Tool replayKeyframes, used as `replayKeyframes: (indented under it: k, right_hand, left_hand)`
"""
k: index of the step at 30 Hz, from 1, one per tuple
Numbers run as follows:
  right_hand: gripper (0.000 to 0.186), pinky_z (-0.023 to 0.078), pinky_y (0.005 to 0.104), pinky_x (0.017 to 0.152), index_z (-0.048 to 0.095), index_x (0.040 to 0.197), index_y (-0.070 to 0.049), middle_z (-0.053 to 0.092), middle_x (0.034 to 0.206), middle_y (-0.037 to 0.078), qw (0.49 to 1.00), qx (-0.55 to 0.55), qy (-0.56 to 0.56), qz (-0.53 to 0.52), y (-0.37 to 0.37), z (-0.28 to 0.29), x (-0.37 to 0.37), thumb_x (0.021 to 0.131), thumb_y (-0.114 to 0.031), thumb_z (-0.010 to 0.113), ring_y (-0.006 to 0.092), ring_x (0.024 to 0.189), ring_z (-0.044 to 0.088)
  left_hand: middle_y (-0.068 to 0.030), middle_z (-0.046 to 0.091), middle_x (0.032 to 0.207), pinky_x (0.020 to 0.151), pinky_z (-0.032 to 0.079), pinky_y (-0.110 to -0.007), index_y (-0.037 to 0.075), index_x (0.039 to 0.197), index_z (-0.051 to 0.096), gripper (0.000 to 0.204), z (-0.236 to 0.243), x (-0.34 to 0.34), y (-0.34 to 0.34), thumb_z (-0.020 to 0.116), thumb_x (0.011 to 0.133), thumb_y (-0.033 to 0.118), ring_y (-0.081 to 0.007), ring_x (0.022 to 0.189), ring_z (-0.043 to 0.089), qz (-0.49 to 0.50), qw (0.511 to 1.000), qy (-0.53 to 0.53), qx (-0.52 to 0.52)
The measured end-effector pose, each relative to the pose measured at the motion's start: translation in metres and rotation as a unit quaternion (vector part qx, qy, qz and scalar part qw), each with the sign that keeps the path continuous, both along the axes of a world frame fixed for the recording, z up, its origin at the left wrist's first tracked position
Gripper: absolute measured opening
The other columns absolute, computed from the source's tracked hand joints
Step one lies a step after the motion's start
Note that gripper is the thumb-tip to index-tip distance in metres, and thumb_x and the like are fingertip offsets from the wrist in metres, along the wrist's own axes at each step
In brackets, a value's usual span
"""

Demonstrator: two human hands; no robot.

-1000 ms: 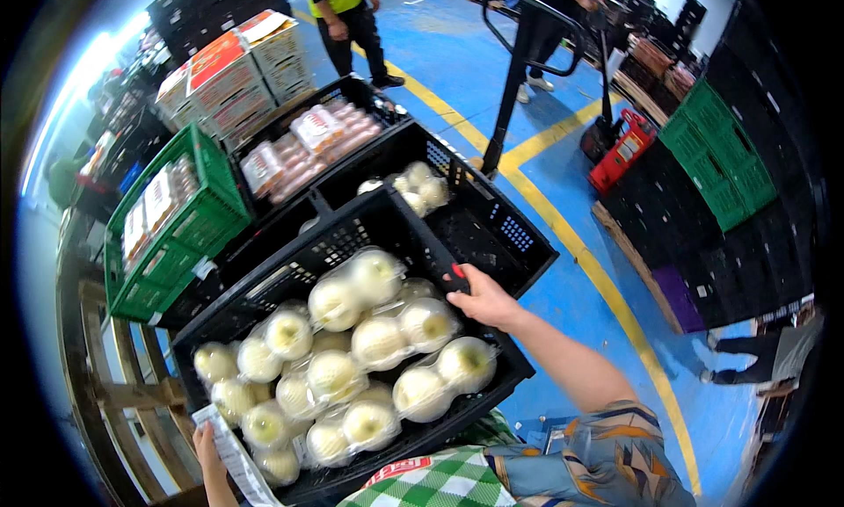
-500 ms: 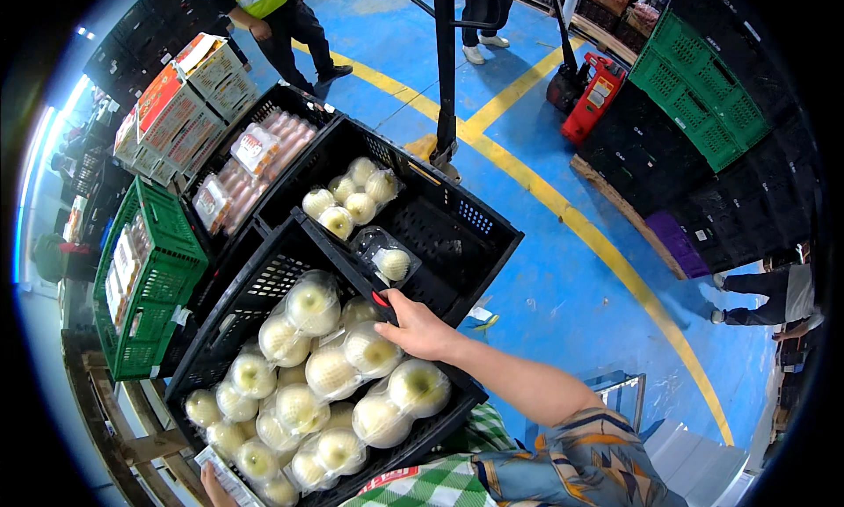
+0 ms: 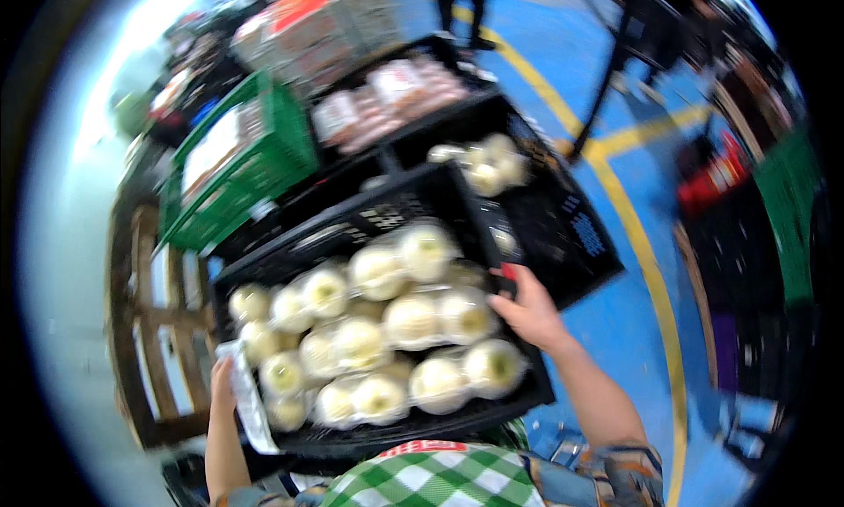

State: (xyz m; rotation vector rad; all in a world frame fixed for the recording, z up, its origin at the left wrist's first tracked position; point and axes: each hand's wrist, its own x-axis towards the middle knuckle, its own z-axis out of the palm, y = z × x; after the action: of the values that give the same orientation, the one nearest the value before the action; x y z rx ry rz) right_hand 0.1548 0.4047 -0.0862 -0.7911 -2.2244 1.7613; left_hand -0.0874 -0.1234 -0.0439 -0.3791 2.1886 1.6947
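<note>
At the near edge of the stacked goods, the person is holding a black crate [image 3: 475,423] by its two ends, both forearms reaching up and slightly outward. The right hand [image 3: 530,308] is wrapping round the rim of the right edge, thumb inward; the left hand [image 3: 222,387] is gripping the left edge beside a white strip [image 3: 249,400], its fingertips blurring out of sight. Pale round fruits [image 3: 360,343] in clear packs are filling the crate from left edge to right. Its far right corner is overlapping a second black crate [image 3: 554,230], while a green crate [image 3: 202,226] is standing beyond the far left corner. A wooden pallet [image 3: 145,331] is showing at left. Out right, a yellow line [image 3: 646,270] is curving across the blue floor [image 3: 615,349], and a red pallet truck [image 3: 710,182] is standing past it.
</note>
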Motion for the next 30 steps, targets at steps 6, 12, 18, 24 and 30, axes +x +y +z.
replayKeyframes:
  k: [6,12,18,24,30]
  right_hand:
    - [0.037,0.038,0.021,0.047,0.047,0.114,-0.002,0.05,0.074,0.0,0.989,-0.141,-0.038,-0.017,-0.013,0.018,-0.002,0.079,-0.003,0.058,0.0057,0.053,0.045]
    - [0.019,0.045,0.0259,0.049,0.044,0.097,0.0,0.051,0.076,0.007,0.993,-0.093,-0.07,-0.002,-0.002,0.017,-0.004,0.08,-0.001,0.053,0.0129,0.049,0.052]
    - [0.008,0.04,0.0263,0.044,0.046,0.079,-0.006,0.045,0.053,0.002,0.979,-0.138,-0.148,-0.033,-0.003,0.039,-0.025,0.082,-0.009,0.053,0.0129,0.043,0.047]
    - [0.017,0.033,0.0245,0.039,0.043,0.074,-0.011,0.039,0.05,-0.002,0.976,-0.158,-0.148,-0.033,-0.005,0.026,-0.022,0.085,-0.017,0.054,0.0089,0.04,0.038]
    - [0.016,0.032,0.0241,0.04,0.043,0.076,-0.009,0.04,0.051,-0.002,0.976,-0.149,-0.148,-0.055,-0.019,0.032,-0.014,0.086,-0.016,0.053,0.0085,0.042,0.038]
  left_hand:
    - [0.0016,0.06,0.074,0.053,0.043,-0.023,0.005,0.09,0.058,0.017,-0.007,-0.001,-0.024,0.054,0.087,0.022,-0.0075,0.061,0.056,-0.018,0.999,-0.023,0.021]
    - [-0.0006,0.062,0.073,0.051,0.046,-0.024,0.004,0.09,0.059,0.019,-0.012,-0.002,-0.026,0.055,0.087,0.022,-0.0082,0.058,0.058,-0.038,0.995,-0.048,0.082]
    - [-0.001,0.062,0.072,0.05,0.045,-0.024,0.004,0.089,0.06,0.019,-0.017,0.001,-0.029,0.056,0.087,0.022,-0.008,0.056,0.057,-0.07,0.993,-0.031,0.088]
    - [-0.0002,0.061,0.067,0.046,0.044,-0.024,0.005,0.082,0.059,0.016,-0.026,-0.005,-0.032,0.056,0.087,0.021,-0.0083,0.053,0.057,-0.06,0.992,-0.037,0.106]
    - [-0.0007,0.061,0.067,0.045,0.046,-0.024,0.005,0.084,0.059,0.016,-0.023,-0.016,-0.036,0.055,0.087,0.02,-0.0088,0.051,0.057,-0.075,0.989,-0.042,0.119]
